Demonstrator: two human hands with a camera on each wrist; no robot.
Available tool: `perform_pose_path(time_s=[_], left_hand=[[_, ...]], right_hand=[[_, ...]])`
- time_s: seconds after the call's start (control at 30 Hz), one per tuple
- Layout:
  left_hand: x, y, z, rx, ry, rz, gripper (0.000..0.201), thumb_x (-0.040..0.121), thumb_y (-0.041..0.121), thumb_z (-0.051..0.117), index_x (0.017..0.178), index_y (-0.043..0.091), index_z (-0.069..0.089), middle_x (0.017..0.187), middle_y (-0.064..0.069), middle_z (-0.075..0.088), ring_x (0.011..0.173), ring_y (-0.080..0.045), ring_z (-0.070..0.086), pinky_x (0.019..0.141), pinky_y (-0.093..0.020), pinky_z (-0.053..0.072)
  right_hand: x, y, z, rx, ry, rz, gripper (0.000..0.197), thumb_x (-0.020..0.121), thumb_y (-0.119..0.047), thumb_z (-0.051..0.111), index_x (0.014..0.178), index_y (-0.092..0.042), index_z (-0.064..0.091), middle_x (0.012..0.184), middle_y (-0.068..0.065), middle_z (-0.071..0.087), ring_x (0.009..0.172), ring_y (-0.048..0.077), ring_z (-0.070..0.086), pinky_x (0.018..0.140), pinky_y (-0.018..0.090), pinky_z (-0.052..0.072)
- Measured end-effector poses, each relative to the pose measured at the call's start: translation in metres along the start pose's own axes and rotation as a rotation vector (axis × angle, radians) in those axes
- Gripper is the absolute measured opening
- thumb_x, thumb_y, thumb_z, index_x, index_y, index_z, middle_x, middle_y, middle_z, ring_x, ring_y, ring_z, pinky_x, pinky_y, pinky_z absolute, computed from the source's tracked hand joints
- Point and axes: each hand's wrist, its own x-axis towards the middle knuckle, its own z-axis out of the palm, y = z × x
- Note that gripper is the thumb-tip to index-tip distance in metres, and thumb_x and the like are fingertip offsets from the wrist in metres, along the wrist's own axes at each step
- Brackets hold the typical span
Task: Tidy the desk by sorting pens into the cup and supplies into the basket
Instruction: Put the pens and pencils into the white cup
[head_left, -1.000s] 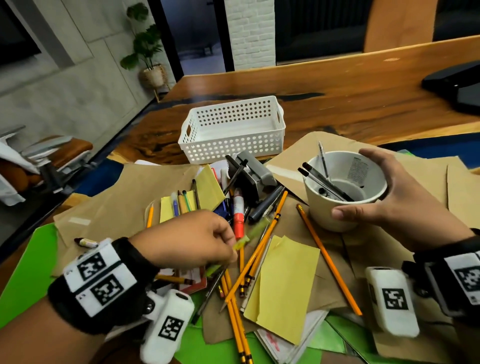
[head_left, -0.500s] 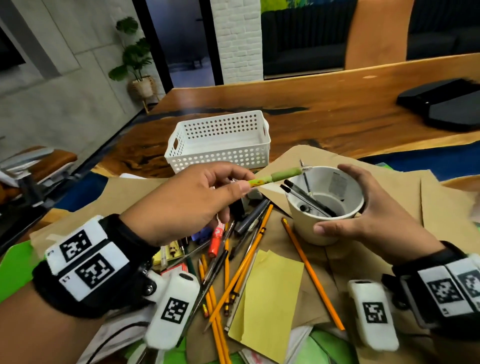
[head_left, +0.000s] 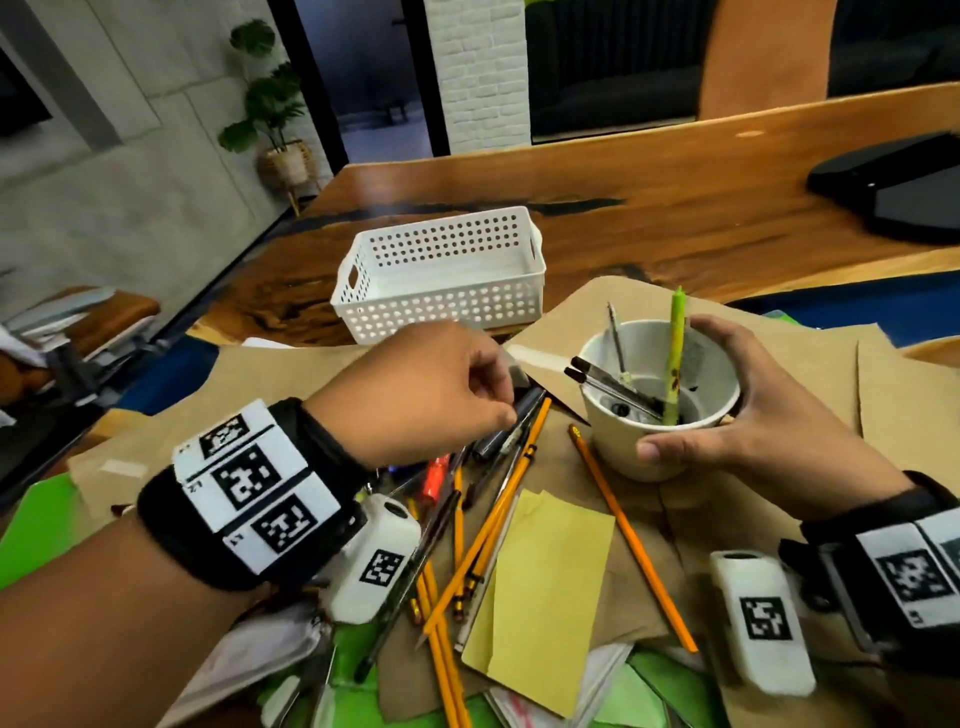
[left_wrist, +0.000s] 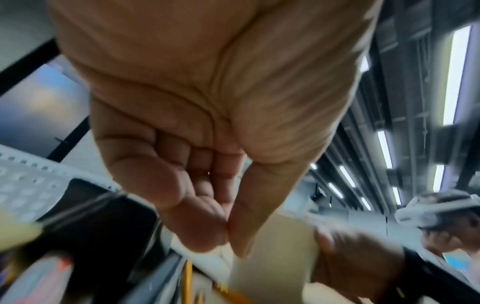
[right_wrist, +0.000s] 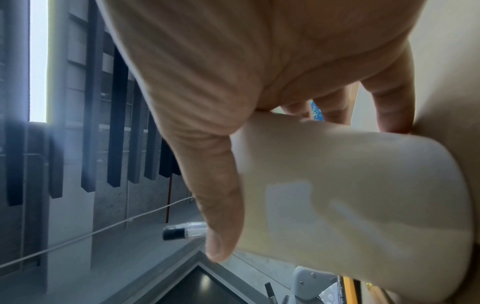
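Right now your right hand (head_left: 748, 431) holds the white cup (head_left: 660, 421), with the thumb on the near side and the fingers curled round the far side, so its grip is clamped on the cup. The cup stands on the brown paper (head_left: 909, 405) on the table (head_left: 675, 208). Inside it a green pen (head_left: 675, 343) stands almost upright, and two dark pens (head_left: 608, 382) lean over the left rim, beside a thin grey one.

Your left hand (head_left: 431, 389) hovers above the pile, to the left of the cup. In the left wrist view the thumb and forefinger tips are pressed together and the other fingers are curled, and no object is seen between them, so this grip is closed and holds nothing.

Under this hand lie several yellow pencils (head_left: 498, 519), a red marker (head_left: 434, 475) and dark pens, all mixed. One orange pencil (head_left: 628, 535) lies alone, just in front of the cup. A yellow sheet (head_left: 545, 597) lies between the pencils.

The white basket (head_left: 441, 301) stands behind the pile, well apart from both hands
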Motion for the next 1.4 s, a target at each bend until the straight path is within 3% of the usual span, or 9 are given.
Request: perform_pose_path(time_s=[0.1, 0.2, 0.4, 0.5, 0.63, 0.83, 1.03, 1.2, 1.4], left_hand=[[-0.013, -0.01, 0.023, 0.158, -0.318, -0.023, 0.01, 0.085, 0.039, 0.074, 0.081, 0.03, 0.075, 0.07, 0.017, 0.068, 0.066, 0.003, 0.063, 0.062, -0.021, 0.048], [-0.024, -0.013, 0.042, 0.18, -0.473, -0.047, 0.015, 0.089, 0.039, 0.07, 0.085, 0.025, 0.076, 0.066, 0.013, 0.071, 0.059, 0.0, 0.067, 0.06, -0.02, 0.05], [-0.029, -0.024, 0.053, 0.323, -0.36, -0.029, 0.021, 0.092, 0.04, 0.063, 0.085, 0.025, 0.076, 0.082, 0.008, 0.073, 0.074, -0.007, 0.066, 0.074, -0.028, 0.057], [-0.031, -0.023, 0.057, 0.329, -0.339, -0.014, 0.024, 0.088, 0.043, 0.061, 0.082, 0.025, 0.076, 0.079, 0.008, 0.073, 0.071, -0.007, 0.066, 0.072, -0.03, 0.059], [-0.035, -0.019, 0.064, 0.36, -0.321, -0.023, 0.032, 0.087, 0.049, 0.059, 0.078, 0.021, 0.072, 0.075, 0.003, 0.071, 0.069, -0.012, 0.068, 0.069, -0.032, 0.061], [-0.033, -0.015, 0.075, 0.402, -0.276, -0.081, 0.016, 0.083, 0.032, 0.056, 0.076, 0.018, 0.061, 0.073, 0.0, 0.061, 0.068, -0.021, 0.063, 0.063, -0.032, 0.057], [-0.035, -0.021, 0.07, 0.311, -0.198, -0.062, 0.009, 0.091, 0.031, 0.055, 0.088, 0.024, 0.06, 0.08, 0.004, 0.064, 0.074, -0.015, 0.063, 0.067, -0.031, 0.056], [-0.042, -0.023, 0.066, 0.243, -0.31, -0.044, 0.014, 0.09, 0.032, 0.059, 0.082, 0.024, 0.067, 0.082, 0.005, 0.068, 0.075, -0.008, 0.064, 0.074, -0.028, 0.058], [-0.04, -0.026, 0.07, 0.313, -0.336, -0.041, 0.022, 0.088, 0.036, 0.059, 0.084, 0.018, 0.072, 0.086, -0.002, 0.072, 0.081, -0.018, 0.069, 0.076, -0.036, 0.061]], right_hand=[[-0.001, 0.0, 0.0, -0.032, -0.004, -0.008, 0.116, 0.045, -0.023, 0.093, 0.144, -0.031, 0.035, 0.115, -0.029, 0.051, 0.092, -0.029, 0.051, 0.069, -0.006, 0.039], [0.0, 0.0, 0.0, -0.035, 0.004, -0.005, 0.113, 0.045, -0.022, 0.092, 0.143, -0.033, 0.036, 0.114, -0.032, 0.049, 0.09, -0.031, 0.05, 0.068, -0.007, 0.038], [0.002, 0.004, 0.0, -0.023, -0.001, -0.008, 0.119, 0.044, -0.026, 0.094, 0.147, -0.03, 0.035, 0.12, -0.024, 0.054, 0.101, -0.022, 0.054, 0.075, -0.004, 0.041], [0.002, 0.004, 0.001, -0.008, 0.006, -0.005, 0.115, 0.048, -0.016, 0.093, 0.147, -0.028, 0.035, 0.116, -0.026, 0.053, 0.095, -0.026, 0.054, 0.071, -0.005, 0.04], [0.002, 0.005, 0.0, 0.0, -0.008, -0.001, 0.117, 0.047, -0.018, 0.093, 0.148, -0.029, 0.034, 0.12, -0.023, 0.054, 0.098, -0.023, 0.054, 0.071, -0.003, 0.042], [0.003, 0.007, -0.001, -0.003, -0.017, -0.015, 0.118, 0.047, -0.021, 0.094, 0.148, -0.03, 0.034, 0.125, -0.02, 0.054, 0.102, -0.02, 0.055, 0.075, -0.002, 0.043], [0.003, 0.009, -0.002, -0.001, -0.025, -0.024, 0.118, 0.047, -0.024, 0.095, 0.148, -0.031, 0.034, 0.125, -0.023, 0.054, 0.1, -0.021, 0.055, 0.075, -0.002, 0.043], [0.003, 0.009, -0.002, -0.007, -0.029, -0.03, 0.121, 0.044, -0.03, 0.094, 0.148, -0.033, 0.033, 0.126, -0.023, 0.052, 0.103, -0.02, 0.053, 0.077, -0.001, 0.044], [0.003, 0.008, -0.002, -0.028, -0.02, -0.042, 0.12, 0.044, -0.032, 0.093, 0.148, -0.032, 0.033, 0.126, -0.024, 0.05, 0.101, -0.025, 0.05, 0.074, -0.004, 0.041]])
